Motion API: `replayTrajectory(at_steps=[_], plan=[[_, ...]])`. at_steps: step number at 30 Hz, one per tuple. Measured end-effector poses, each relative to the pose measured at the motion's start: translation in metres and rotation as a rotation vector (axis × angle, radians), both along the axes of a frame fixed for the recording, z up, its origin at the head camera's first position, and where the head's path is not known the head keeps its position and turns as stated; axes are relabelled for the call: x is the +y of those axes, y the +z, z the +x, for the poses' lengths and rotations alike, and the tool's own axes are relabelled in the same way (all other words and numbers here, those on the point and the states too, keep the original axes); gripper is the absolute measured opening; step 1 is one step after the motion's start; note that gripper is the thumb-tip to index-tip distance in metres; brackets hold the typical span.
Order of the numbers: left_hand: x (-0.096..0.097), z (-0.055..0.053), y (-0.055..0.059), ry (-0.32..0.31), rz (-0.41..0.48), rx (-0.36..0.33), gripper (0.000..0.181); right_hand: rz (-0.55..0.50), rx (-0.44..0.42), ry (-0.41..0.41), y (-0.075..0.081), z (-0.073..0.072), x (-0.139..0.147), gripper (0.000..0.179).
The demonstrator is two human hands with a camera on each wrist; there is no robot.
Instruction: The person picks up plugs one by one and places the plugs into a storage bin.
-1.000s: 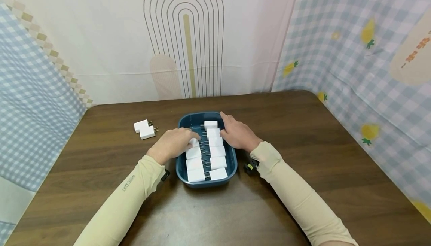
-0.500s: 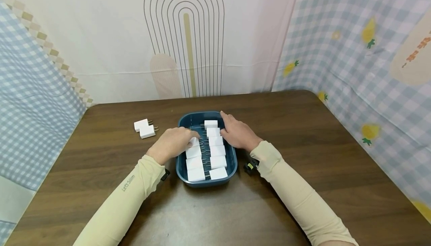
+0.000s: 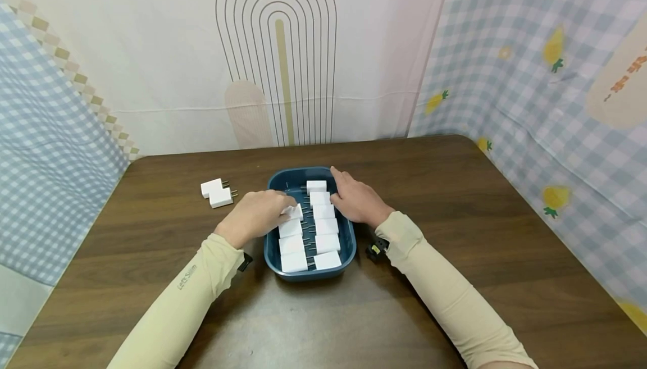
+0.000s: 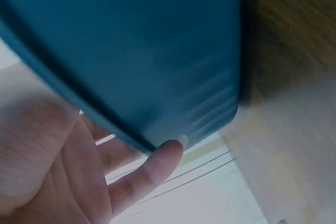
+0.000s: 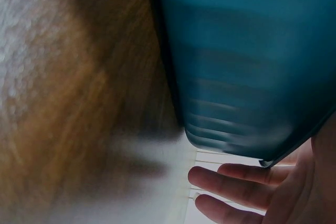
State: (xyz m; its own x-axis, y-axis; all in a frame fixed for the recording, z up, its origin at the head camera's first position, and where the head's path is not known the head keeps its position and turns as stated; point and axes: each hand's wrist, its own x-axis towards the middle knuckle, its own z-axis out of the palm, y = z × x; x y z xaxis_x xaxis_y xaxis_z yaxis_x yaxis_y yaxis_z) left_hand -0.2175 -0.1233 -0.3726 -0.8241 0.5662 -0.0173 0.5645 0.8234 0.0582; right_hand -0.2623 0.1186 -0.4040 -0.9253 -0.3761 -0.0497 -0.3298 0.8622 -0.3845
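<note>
A dark blue tray (image 3: 309, 277) holds several white plug-in chargers in two rows, metal prongs facing the middle. My left hand (image 3: 256, 215) reaches over the tray's left rim and pinches the farthest white charger (image 3: 294, 212) of the left row; its thumb is mostly hidden. On the opposite side my right hand (image 3: 360, 200) rests at the right rim, thumb over the inside near the right row (image 3: 323, 212), fingers fairly straight. In the left wrist view, the little finger (image 4: 157, 166) hangs outside the tray wall. The right wrist view shows relaxed fingers (image 5: 231, 187) beyond the rim.
Two more white chargers, one (image 3: 211, 188) partly behind the other (image 3: 221, 197), lie on the brown wooden table (image 3: 455, 189) left of the tray. Patterned cloth (image 3: 374, 49) hangs behind the table and along both sides.
My left hand has shifted slightly left, and more of the charger under its fingertips shows, a little further right. The right hand and tray stay put.
</note>
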Motion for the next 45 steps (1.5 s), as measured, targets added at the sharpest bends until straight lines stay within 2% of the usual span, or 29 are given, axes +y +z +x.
replayTrajectory(at_steps=[8,15,18,30,39,45], plan=[[-0.011,0.001,0.013,0.033,0.038,0.026,0.033,0.005,-0.003,0.003,-0.001,0.0,0.0,0.069],[-0.033,-0.001,0.027,0.077,0.128,0.085,0.032,0.008,-0.003,0.001,-0.002,-0.001,0.0,0.069],[-0.043,-0.004,0.03,0.108,0.157,0.076,0.032,0.007,0.0,0.001,-0.002,-0.001,0.0,0.069],[-0.073,-0.014,0.03,0.209,0.15,0.003,0.041,0.003,0.008,0.005,-0.002,-0.002,0.001,0.068],[-0.091,-0.022,0.019,0.278,0.103,-0.036,0.042,-0.001,-0.006,0.003,-0.002,-0.001,0.001,0.069],[-0.1,-0.029,0.01,0.327,0.083,-0.03,0.044,-0.003,0.003,0.007,-0.002,-0.001,0.001,0.068]])
